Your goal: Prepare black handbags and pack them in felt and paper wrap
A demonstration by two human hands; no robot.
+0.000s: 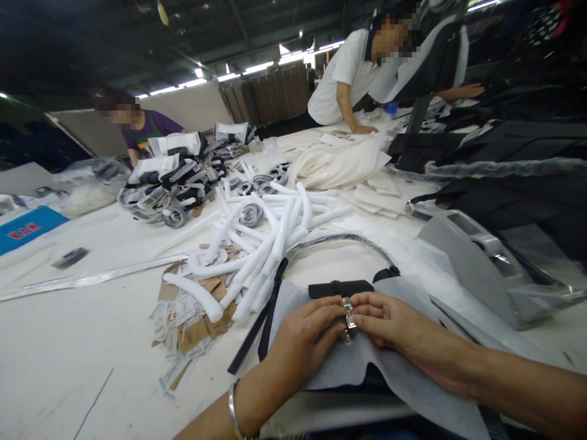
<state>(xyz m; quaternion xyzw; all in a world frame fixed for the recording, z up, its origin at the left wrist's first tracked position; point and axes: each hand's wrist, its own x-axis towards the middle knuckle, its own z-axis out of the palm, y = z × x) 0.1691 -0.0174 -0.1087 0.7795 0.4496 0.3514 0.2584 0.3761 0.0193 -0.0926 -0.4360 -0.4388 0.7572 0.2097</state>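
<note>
A black handbag (338, 288) lies in front of me, mostly covered by thin white wrapping paper (293, 299). Its handle (351, 237), which looks wrapped in clear film, arches away from me. At the middle of the bag is a shiny metal clasp (349, 315), with a small gold-coloured piece hanging below it. My left hand (305, 336) pinches the clasp from the left, a bangle around its wrist. From the other side, my right hand (389, 318) grips the same clasp between thumb and fingers. A black strap (257, 330) runs down the bag's left side.
Loose white foam tubes (270, 244) and paper tags (197, 327) lie left of the bag. Wrapped bags (174, 171) are heaped farther back. Another wrapped grey bag (481, 256) stands right. Two co-workers (348, 73) work across the table (68, 354).
</note>
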